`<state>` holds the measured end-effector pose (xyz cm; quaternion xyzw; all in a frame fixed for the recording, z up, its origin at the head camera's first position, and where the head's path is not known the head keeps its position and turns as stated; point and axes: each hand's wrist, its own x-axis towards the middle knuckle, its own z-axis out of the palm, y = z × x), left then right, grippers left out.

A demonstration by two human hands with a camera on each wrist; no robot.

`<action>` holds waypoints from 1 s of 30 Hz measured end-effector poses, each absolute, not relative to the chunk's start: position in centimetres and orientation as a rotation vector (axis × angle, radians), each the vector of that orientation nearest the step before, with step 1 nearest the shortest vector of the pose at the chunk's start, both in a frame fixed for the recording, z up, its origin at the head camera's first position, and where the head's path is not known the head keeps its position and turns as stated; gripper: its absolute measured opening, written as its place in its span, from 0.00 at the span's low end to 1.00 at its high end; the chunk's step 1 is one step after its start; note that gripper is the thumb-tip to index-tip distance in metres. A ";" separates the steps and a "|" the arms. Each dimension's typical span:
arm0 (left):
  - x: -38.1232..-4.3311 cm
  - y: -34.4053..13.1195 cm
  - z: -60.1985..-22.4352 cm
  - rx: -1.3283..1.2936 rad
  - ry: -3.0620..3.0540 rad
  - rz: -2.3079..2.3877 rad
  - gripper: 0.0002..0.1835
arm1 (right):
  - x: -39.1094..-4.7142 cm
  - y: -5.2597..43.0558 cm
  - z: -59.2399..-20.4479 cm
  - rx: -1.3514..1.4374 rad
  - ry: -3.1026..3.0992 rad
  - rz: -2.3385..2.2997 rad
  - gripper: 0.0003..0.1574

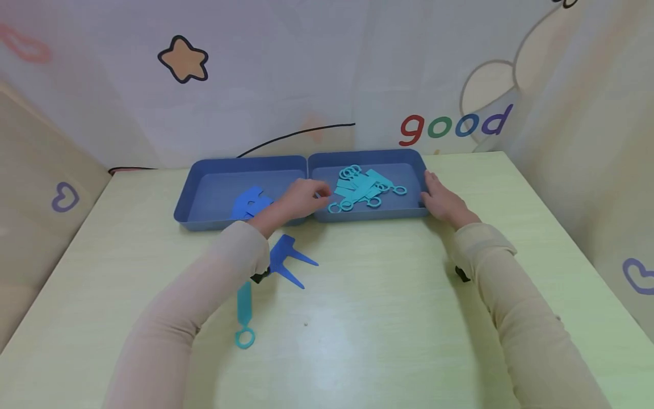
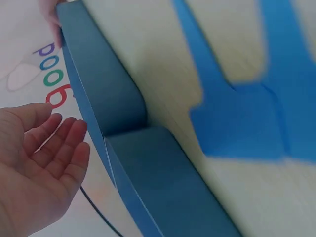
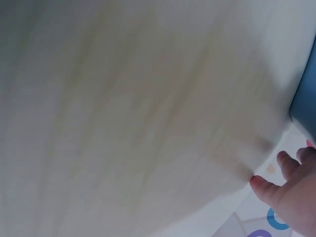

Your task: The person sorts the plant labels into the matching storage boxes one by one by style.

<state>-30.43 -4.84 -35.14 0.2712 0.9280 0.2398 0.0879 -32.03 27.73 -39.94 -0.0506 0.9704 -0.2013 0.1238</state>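
My left hand (image 1: 302,197) is over the spot where the two trays meet, its fingers loosely bent and holding nothing; the left wrist view shows the same hand (image 2: 47,168) with a bare palm. At the right end of the right tray (image 1: 368,215), my right hand (image 1: 443,200) rests against the outer wall with extended fingers. Inside that tray lies a pile of flat teal strips with ring ends (image 1: 361,186). The left tray (image 1: 225,165) holds flat blue pieces (image 1: 251,201), partly hidden by my left forearm.
On the table (image 1: 357,312), a blue two-pronged flat piece (image 1: 278,255) lies in front of the trays beside my left sleeve. Nearer to me is one teal strip with a ring end (image 1: 244,304). A printed curtain (image 1: 265,74) stands behind the trays.
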 end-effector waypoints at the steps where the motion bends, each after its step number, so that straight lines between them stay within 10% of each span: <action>1: -30.1 -5.3 -35.0 0.837 2.769 0.699 0.14 | -32.0 27.8 -39.9 -0.148 2.827 -0.589 0.39; 30: -22.3 -15.7 -34.4 0.862 2.513 0.225 0.21 | -32.0 27.7 -40.0 -0.123 2.799 -0.576 0.39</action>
